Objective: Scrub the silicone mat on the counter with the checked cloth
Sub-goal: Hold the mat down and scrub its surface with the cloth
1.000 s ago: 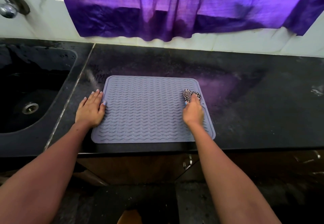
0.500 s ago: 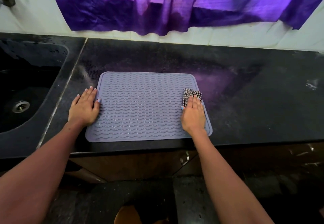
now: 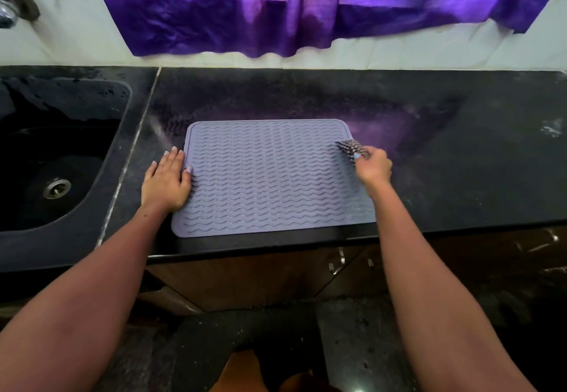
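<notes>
Your right hand (image 3: pixel 372 166) grips the bunched checked cloth (image 3: pixel 351 147) at the right edge of the silicone mat (image 3: pixel 270 177), whose long axis runs leftward toward your left hand (image 3: pixel 165 181), spread flat on its left edge, so the unscrubbed ribs lie between your hands.

the silicone mat (image 3: pixel 273 177) is pale lilac-grey, ribbed all over with rows of wavy lines. the checked cloth (image 3: pixel 351 147) shows small dark and white checks. the counter (image 3: pixel 460 161) is speckled black with a purple sheen. the curtain (image 3: pixel 276 8) is purple, darker along its lower band. the sink (image 3: pixel 36 146) is black.
</notes>
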Action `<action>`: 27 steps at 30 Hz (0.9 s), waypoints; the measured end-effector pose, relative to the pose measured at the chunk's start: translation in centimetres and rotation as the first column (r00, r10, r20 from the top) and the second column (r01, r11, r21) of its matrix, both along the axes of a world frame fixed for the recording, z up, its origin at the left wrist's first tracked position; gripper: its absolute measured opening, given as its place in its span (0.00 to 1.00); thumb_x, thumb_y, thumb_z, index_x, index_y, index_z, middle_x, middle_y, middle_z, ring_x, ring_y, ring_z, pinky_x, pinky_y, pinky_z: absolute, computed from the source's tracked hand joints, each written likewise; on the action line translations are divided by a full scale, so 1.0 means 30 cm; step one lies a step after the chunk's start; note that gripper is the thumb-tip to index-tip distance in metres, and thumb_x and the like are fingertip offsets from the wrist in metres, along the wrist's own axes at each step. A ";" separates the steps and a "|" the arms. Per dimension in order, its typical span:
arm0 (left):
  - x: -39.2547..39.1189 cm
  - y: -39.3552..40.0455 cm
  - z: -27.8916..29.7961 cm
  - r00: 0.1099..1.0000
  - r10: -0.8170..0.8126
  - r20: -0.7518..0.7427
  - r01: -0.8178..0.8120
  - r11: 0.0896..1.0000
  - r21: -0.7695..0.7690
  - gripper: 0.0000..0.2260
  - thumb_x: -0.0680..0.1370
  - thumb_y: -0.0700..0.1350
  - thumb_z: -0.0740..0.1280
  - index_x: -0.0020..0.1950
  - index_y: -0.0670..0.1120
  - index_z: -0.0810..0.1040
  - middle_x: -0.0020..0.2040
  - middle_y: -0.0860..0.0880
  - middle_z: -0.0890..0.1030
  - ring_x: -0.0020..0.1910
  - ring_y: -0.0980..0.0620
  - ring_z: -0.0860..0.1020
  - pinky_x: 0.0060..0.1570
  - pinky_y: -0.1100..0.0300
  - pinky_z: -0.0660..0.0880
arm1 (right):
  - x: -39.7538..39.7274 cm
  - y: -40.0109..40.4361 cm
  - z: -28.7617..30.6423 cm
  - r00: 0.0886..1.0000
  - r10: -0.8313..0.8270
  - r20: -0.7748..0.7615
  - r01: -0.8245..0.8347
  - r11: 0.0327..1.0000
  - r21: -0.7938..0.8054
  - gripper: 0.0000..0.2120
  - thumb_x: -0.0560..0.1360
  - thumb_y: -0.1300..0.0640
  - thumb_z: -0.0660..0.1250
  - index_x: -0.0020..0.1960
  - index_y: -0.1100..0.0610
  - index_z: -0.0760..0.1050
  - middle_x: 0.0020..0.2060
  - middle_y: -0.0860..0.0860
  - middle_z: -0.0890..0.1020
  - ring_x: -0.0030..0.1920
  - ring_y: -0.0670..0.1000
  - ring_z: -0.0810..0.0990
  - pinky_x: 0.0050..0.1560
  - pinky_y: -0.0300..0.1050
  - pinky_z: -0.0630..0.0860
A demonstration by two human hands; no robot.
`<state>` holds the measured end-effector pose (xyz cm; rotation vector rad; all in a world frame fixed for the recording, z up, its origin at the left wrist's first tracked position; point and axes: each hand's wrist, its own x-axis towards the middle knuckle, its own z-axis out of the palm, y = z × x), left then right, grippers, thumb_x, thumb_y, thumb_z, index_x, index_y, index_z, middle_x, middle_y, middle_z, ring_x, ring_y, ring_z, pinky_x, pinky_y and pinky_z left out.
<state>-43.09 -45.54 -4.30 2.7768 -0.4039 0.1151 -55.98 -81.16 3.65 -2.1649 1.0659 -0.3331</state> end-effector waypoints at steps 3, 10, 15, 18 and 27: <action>-0.001 0.000 0.004 1.000 0.003 -0.010 -0.003 1.000 0.008 0.23 0.81 0.49 0.52 0.75 0.43 0.57 0.76 0.46 0.56 0.76 0.51 0.53 0.73 0.51 0.47 | -0.078 0.053 -0.014 1.000 -0.017 0.020 0.021 0.977 -0.210 0.18 0.78 0.63 0.58 0.67 0.59 0.69 0.63 0.60 0.75 0.64 0.62 0.73 0.63 0.52 0.69; -0.001 0.001 -0.005 1.000 0.001 -0.019 -0.001 1.000 0.024 0.23 0.81 0.49 0.50 0.75 0.42 0.55 0.77 0.46 0.55 0.76 0.50 0.52 0.73 0.52 0.45 | -0.153 0.126 -0.187 0.946 0.205 -0.251 -0.284 0.897 -0.339 0.28 0.80 0.56 0.54 0.77 0.61 0.48 0.77 0.56 0.51 0.77 0.53 0.48 0.76 0.47 0.44; 0.003 0.004 -0.011 1.000 0.000 -0.020 0.000 1.000 0.028 0.23 0.82 0.49 0.50 0.75 0.42 0.55 0.77 0.46 0.55 0.76 0.50 0.52 0.73 0.51 0.45 | -0.141 0.081 -0.166 0.895 0.296 -0.335 -0.376 0.904 -0.204 0.30 0.81 0.54 0.52 0.77 0.60 0.41 0.77 0.55 0.43 0.77 0.52 0.41 0.76 0.48 0.41; 0.002 0.006 -0.013 1.000 -0.008 -0.021 0.009 0.999 0.035 0.24 0.81 0.52 0.48 0.75 0.42 0.56 0.76 0.45 0.55 0.76 0.50 0.52 0.73 0.51 0.45 | -0.140 0.086 -0.161 0.892 0.284 -0.352 -0.374 0.900 -0.223 0.30 0.81 0.54 0.52 0.77 0.60 0.41 0.77 0.54 0.43 0.77 0.52 0.41 0.76 0.47 0.42; -0.001 0.003 0.002 0.998 -0.009 -0.056 0.013 0.998 0.058 0.24 0.81 0.50 0.48 0.75 0.42 0.54 0.77 0.46 0.53 0.76 0.50 0.50 0.74 0.51 0.45 | -0.118 0.124 -0.045 0.987 -0.146 0.066 0.143 0.989 0.039 0.19 0.81 0.59 0.55 0.72 0.56 0.64 0.65 0.59 0.73 0.65 0.62 0.71 0.62 0.52 0.68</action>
